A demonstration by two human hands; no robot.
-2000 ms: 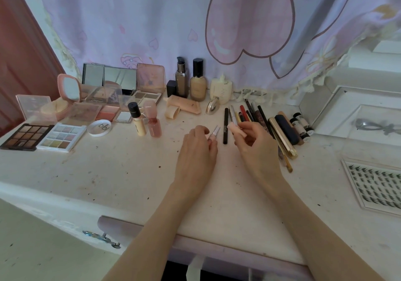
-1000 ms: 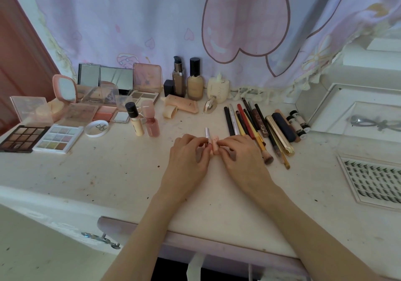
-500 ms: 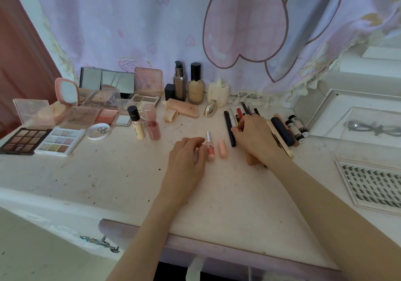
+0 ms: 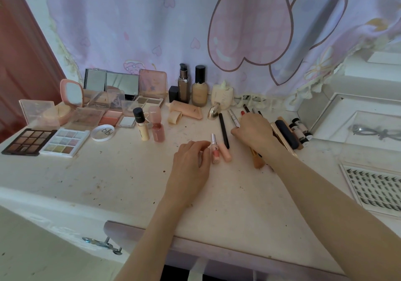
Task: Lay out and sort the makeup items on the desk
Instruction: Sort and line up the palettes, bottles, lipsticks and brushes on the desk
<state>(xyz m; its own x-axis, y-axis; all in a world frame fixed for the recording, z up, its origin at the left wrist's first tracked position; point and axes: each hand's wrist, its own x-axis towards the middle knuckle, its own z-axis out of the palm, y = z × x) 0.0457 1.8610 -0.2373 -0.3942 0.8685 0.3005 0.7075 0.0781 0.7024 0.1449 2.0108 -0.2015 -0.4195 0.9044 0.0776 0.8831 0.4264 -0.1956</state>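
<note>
Left hand on surface, fingers loosely curled, fingertips touching pink lip gloss tube, not gripping. Peach tube just beside gloss, black pencil next along. Right hand reaching over row of pencils and brushes, fingers curled down onto them; grip on any one cannot tell. Eyeshadow palettes far left; foundation bottles at back.

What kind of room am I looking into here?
Most likely a bedroom vanity or dressing corner at home. A white desk is spread with eyeshadow palettes, foundation bottles and a small pink mirror, and a pink heart-print curtain hangs right behind it.
</note>
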